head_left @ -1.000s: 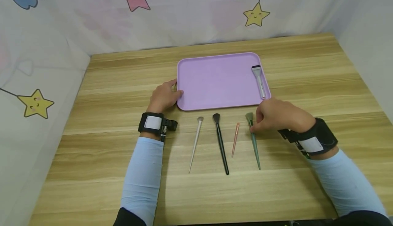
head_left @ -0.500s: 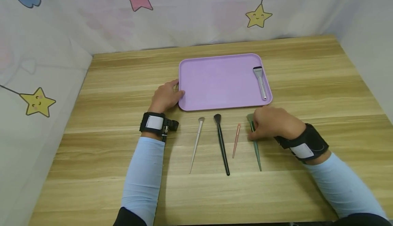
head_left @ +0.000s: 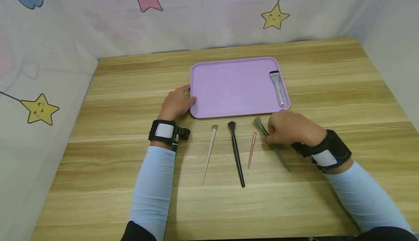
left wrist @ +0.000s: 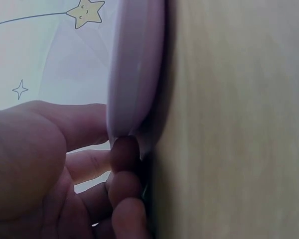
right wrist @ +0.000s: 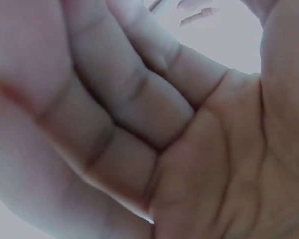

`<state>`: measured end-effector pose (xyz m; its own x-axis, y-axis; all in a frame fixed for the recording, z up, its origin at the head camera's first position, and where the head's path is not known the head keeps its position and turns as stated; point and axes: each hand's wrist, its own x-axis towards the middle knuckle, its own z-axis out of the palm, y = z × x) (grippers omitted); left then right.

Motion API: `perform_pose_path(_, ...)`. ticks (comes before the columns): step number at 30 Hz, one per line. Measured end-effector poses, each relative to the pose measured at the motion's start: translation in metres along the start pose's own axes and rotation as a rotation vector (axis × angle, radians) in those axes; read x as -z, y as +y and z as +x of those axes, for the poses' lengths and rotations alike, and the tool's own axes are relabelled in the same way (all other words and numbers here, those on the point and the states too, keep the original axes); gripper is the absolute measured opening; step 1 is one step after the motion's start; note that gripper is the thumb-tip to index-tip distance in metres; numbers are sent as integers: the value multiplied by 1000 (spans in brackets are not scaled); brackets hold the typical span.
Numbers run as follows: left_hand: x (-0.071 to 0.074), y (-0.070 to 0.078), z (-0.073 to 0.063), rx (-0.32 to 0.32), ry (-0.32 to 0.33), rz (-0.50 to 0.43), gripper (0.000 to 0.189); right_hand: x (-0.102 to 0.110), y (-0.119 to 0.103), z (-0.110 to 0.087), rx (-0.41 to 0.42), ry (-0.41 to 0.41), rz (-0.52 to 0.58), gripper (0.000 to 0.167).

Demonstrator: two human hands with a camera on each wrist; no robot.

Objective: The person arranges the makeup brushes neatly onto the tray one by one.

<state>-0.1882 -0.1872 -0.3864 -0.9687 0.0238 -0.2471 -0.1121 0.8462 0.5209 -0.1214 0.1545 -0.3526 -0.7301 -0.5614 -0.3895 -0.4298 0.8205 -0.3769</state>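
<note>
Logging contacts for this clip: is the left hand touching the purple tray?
Touching. The left wrist view shows the left hand meeting the purple tray at its edge, without a gap.

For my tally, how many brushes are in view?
5: flat silver brush on the rectangular lilac tray; slim white brush, long black brush and short pink brush on the wood-grain table; tapered green brush held in the right hand.

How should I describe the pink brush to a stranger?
Find the purple tray, then the black brush outside its near edge. Between that and the green brush in the right hand lies the pink brush, shortest of these three.
</note>
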Motion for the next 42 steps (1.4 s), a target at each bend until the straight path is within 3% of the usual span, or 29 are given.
perform_pose_path(7, 2, -1, 1, 3, -2, 8, 64, 5, 4, 3, 43, 131, 44, 31)
perform_pose_path(15, 2, 0, 1, 10, -6, 2, 64, 11, 8, 7, 25, 263, 124, 27)
perform_pose_path(25, 3, 1, 0, 0, 0, -2, 63, 16, 12, 12, -5, 381, 194, 20)
perform_pose_path(42, 1, 2, 0, 16, -8, -22, 63, 17, 16, 21, -83, 503, 241, 20)
